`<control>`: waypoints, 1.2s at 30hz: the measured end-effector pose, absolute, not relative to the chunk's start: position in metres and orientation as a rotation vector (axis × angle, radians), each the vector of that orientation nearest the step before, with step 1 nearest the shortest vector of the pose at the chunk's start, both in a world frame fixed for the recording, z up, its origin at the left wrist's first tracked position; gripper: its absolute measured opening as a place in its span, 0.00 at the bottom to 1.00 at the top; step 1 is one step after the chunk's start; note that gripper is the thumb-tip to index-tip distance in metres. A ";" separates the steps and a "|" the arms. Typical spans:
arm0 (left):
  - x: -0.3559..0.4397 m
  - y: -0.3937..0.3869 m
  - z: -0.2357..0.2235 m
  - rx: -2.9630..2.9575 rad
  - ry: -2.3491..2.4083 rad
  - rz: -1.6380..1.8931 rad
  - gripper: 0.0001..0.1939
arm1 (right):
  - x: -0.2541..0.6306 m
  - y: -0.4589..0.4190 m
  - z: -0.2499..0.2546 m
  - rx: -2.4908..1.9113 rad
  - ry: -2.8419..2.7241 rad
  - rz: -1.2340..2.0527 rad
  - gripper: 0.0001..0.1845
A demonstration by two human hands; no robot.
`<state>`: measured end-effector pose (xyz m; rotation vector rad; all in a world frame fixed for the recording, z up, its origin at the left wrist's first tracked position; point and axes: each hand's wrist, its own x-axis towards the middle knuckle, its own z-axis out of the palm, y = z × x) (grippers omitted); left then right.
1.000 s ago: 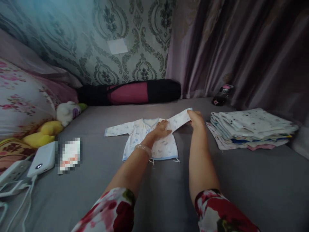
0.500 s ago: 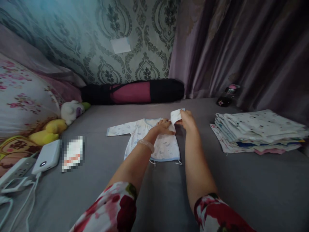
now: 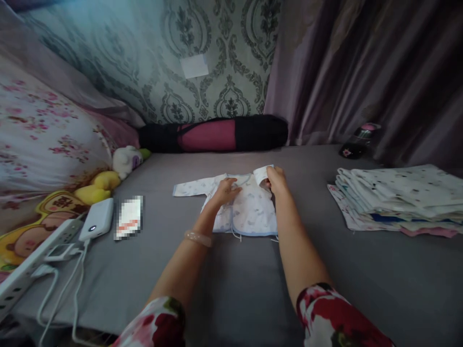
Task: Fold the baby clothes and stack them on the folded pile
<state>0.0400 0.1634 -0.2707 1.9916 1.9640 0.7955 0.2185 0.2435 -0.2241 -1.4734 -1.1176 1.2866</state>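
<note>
A small white baby shirt (image 3: 253,212) with blue trim and a faint print lies spread on the grey bed sheet. Its left sleeve stretches out flat, while the right sleeve is raised and folded inward near the shoulder. My right hand (image 3: 277,179) pinches that sleeve between thumb and fingers. Over the left part of the chest, near the neckline, my left hand (image 3: 226,192) has its fingers apart and grips nothing; whether it touches the cloth I cannot tell. Thin white ties show at the shirt's hem.
A stack of folded cloths (image 3: 398,200) lies to the right, with a dark bottle (image 3: 356,142) behind it. On the left are a power bank (image 3: 97,219), a power strip (image 3: 39,258), cables and plush toys (image 3: 97,187). A long black-and-red bag (image 3: 213,135) lies along the wall.
My left hand has shifted left across the shirt from the right shoulder, and its fingers have lifted apart. My right hand still holds the sleeve. The camera view has turned slightly left.
</note>
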 end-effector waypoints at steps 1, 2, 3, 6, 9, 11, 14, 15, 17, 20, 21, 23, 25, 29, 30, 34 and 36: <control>0.034 0.155 -0.272 1.967 1.985 0.790 0.20 | 0.215 0.243 -0.225 -1.486 -1.106 1.290 0.08; 0.030 0.147 -0.274 1.956 1.992 0.786 0.18 | 0.211 0.241 -0.227 -1.493 -1.107 1.300 0.07; 0.028 0.140 -0.275 1.955 1.990 0.785 0.17 | 0.206 0.240 -0.228 -1.497 -1.117 1.319 0.07; 0.028 0.128 -0.281 1.981 1.961 0.805 0.18 | 0.193 0.233 -0.232 -1.512 -1.199 1.395 0.06; 0.033 0.125 -0.285 2.000 1.977 0.798 0.21 | 0.180 0.226 -0.238 -1.496 -1.331 1.440 0.11; 0.035 0.124 -0.287 1.983 2.013 0.789 0.24 | 0.173 0.221 -0.242 -1.453 -1.441 1.462 0.15; 0.038 0.122 -0.288 1.928 2.049 0.813 0.31 | 0.167 0.214 -0.247 -1.428 -1.743 1.327 0.16; 0.038 0.120 -0.288 1.922 2.048 0.823 0.32 | 0.167 0.211 -0.248 -1.428 -1.889 1.206 0.15; 0.039 0.119 -0.288 1.941 2.044 0.820 0.33 | 0.167 0.204 -0.249 -1.412 -2.191 0.910 0.13; 0.040 0.118 -0.288 2.029 2.046 0.757 0.28 | 0.168 0.191 -0.248 -1.371 -2.505 0.526 0.15; 0.040 0.118 -0.289 2.058 2.060 0.734 0.25 | 0.168 0.187 -0.248 -1.368 -2.571 0.433 0.16; 0.042 0.118 -0.289 2.100 2.106 0.709 0.22 | 0.168 0.180 -0.247 -1.354 -2.660 0.273 0.18; 0.044 0.119 -0.291 2.118 2.144 0.707 0.21 | 0.169 0.177 -0.247 -1.302 -2.687 0.148 0.20; 0.048 0.118 -0.294 2.143 2.115 0.630 0.24 | 0.170 0.180 -0.259 -1.261 -2.680 0.121 0.27; 0.049 0.118 -0.294 2.141 2.112 0.588 0.25 | 0.171 0.182 -0.265 -1.286 -2.680 0.159 0.28; 0.050 0.116 -0.294 2.116 2.122 0.469 0.25 | 0.172 0.187 -0.283 -1.345 -2.642 0.244 0.31; 0.051 0.116 -0.294 2.110 2.122 0.464 0.25 | 0.172 0.187 -0.287 -1.343 -2.634 0.242 0.32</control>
